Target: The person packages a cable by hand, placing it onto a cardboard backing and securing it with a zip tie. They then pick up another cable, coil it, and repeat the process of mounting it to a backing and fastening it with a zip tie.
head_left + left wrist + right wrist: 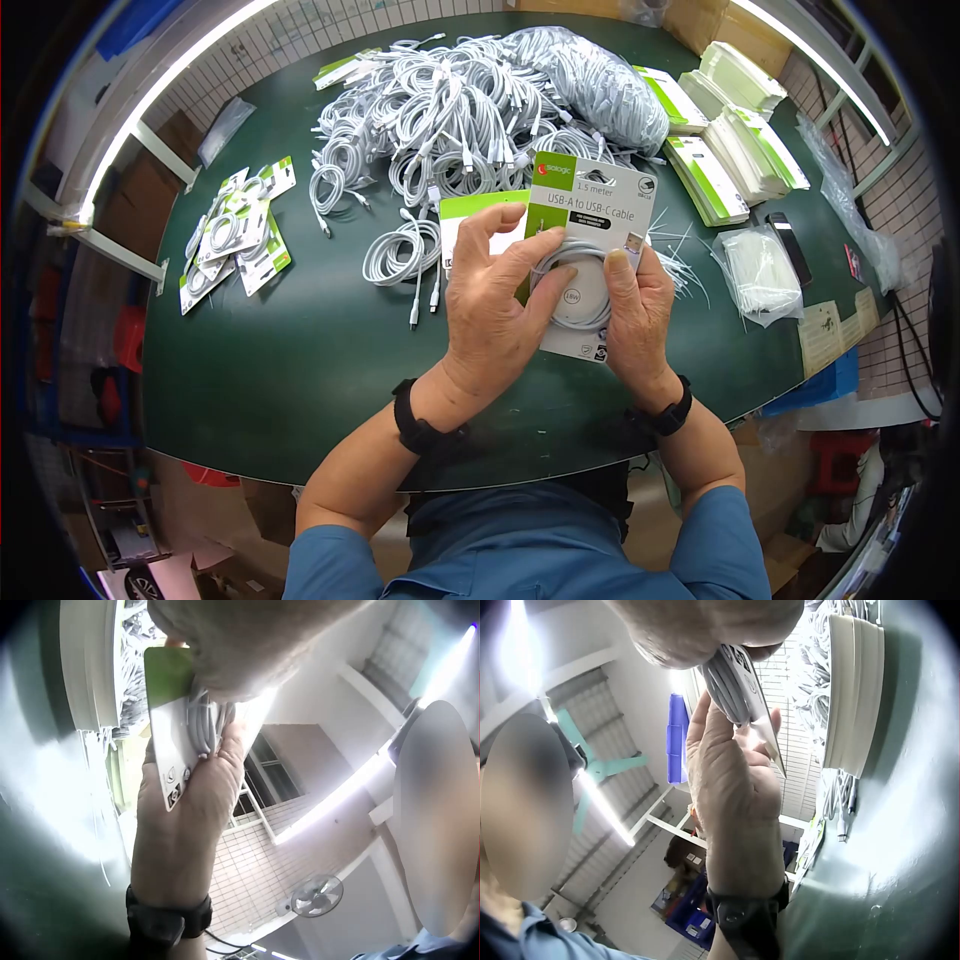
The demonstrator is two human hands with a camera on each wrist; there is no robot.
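A green and white card (592,190) printed "USB-A to USB-C cable" is held up over the table, a coiled white cable (580,318) lying against its front. The right hand (640,310) grips the card's right side, thumb on the front near the coil. At the coil's left, the left hand (500,290) pinches the cable with thumb and index finger. In the left wrist view the coil (204,724) stands against the card (169,712); in the right wrist view the coil (726,686) is edge-on. Behind the left hand, another green-topped card (470,207) is partly hidden.
Heaped white cables (440,110) and a bagged bundle (600,90) fill the table's back. Carded cables (232,235) lie left. Card stacks (745,150), a clear bag (760,275) and a dark phone (790,248) are at right. One loose coil (400,255) lies left of the hands.
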